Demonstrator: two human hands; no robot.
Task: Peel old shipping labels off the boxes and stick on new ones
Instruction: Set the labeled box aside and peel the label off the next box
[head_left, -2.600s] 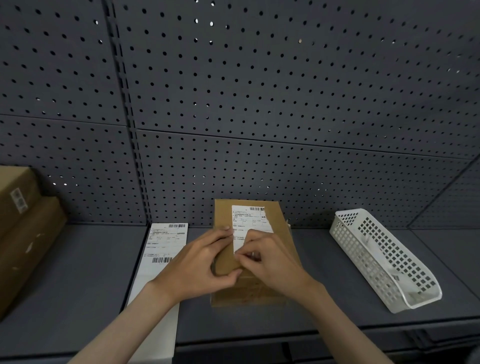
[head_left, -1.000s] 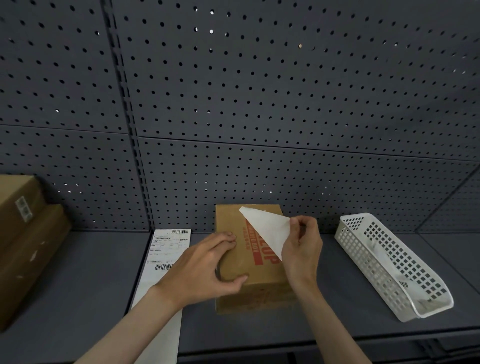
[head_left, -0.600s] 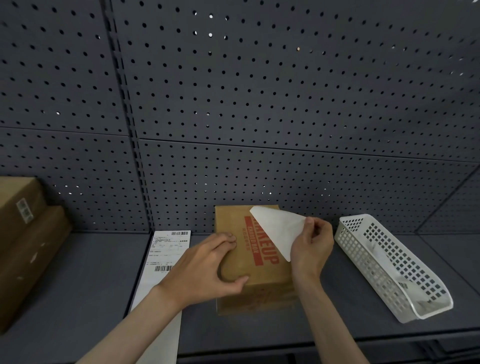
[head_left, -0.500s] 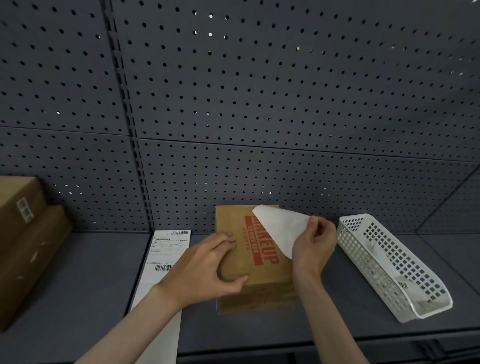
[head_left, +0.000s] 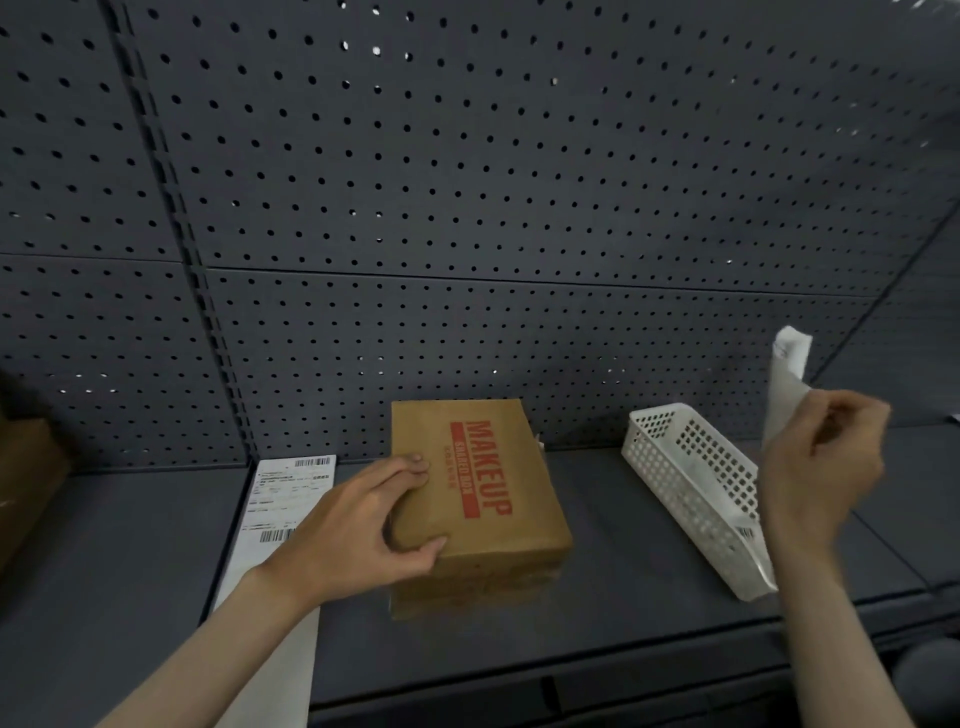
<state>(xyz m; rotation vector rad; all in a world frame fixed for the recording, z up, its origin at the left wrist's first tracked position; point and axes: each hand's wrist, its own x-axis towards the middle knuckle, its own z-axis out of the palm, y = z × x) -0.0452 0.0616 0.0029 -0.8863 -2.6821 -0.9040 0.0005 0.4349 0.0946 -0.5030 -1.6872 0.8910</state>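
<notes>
Box (head_left: 470, 486) sits mid-shelf (head_left: 130, 545), back edge near pegboard (head_left: 467, 182), top face bare w/ red "MAKEUP" print. L hand (head_left: 358, 525) grips box's near-left corner: fingers flat on top, thumb hooked on front edge. R hand (head_left: 818, 467) raised above shelf's right end, over basket (head_left: 691, 483), fingers curled, pinching peeled label (head_left: 787, 379); label hangs free, clear of box, blank side showing, motion-blurred. White basket lies angled on shelf right of box, apart from it. Label sheet (head_left: 283, 499) w/ barcodes lies flat left of box, running to shelf's front edge, partly under L forearm. Brown cartons (head_left: 26, 478) at shelf's far-left edge.
</notes>
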